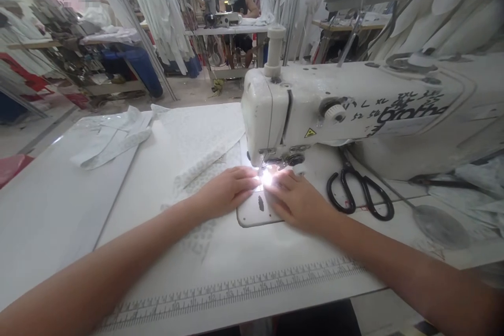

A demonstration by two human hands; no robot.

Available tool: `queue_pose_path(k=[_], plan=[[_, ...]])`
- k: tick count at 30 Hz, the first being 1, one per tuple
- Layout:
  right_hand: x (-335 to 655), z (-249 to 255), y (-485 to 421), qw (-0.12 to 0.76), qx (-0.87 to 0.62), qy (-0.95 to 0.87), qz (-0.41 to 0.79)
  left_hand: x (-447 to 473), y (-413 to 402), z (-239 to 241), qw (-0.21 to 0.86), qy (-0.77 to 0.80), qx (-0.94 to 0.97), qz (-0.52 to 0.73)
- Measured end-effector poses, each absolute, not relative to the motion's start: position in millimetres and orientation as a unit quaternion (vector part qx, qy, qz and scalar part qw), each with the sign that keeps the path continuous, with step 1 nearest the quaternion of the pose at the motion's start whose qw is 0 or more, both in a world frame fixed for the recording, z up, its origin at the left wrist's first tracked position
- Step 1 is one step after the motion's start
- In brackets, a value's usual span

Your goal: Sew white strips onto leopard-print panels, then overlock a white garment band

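Sewing machine: its head (268, 110) overhangs both hands; all places are taken from this sewing machine (311, 97).
Left hand (230, 189): just left of the needle area, fingers extended and together; whether they pinch anything I cannot tell.
Right hand (301, 200): just right of the needle area, fingers bent forward; grip cannot be told.
Patterned cloth (208, 161): left of the machine's head, partly behind the left hand.
Glare (266, 176): below the head, washing out the fingertips and any cloth there.
Scissors (348, 169): below the machine's arm, black handles near the right hand.
Ruler strip (252, 290): in front of the machine, partly covered by the forearms.
Loose cloth strips (114, 142): well left of the machine.
Seated person (247, 5): beyond the machine, at another workstation.
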State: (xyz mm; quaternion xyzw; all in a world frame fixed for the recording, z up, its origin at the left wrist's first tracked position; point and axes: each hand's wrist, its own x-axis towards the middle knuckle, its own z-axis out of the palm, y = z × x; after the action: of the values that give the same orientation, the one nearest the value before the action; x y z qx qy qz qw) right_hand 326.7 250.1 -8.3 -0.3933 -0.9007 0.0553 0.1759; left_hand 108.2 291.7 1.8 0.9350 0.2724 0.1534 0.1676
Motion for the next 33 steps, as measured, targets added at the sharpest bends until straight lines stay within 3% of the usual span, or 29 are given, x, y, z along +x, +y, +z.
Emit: queue_pose_path(k=[9,23,29,33], plan=[[335,-8,247,0.226,-0.411,-0.883,0.028,110,295,4,0.147,0.290,0.931,0.165],[335,-16,253,0.228,-0.451,-0.863,0.018,106,289,0,0.150,0.327,0.913,0.191],[332,-15,250,0.253,-0.421,-0.871,-0.008,118,291,4,0.225,0.405,0.871,0.165],[316,-8,227,0.265,-0.344,-0.901,0.019,81,282,36,0.287,0.443,0.847,0.064]])
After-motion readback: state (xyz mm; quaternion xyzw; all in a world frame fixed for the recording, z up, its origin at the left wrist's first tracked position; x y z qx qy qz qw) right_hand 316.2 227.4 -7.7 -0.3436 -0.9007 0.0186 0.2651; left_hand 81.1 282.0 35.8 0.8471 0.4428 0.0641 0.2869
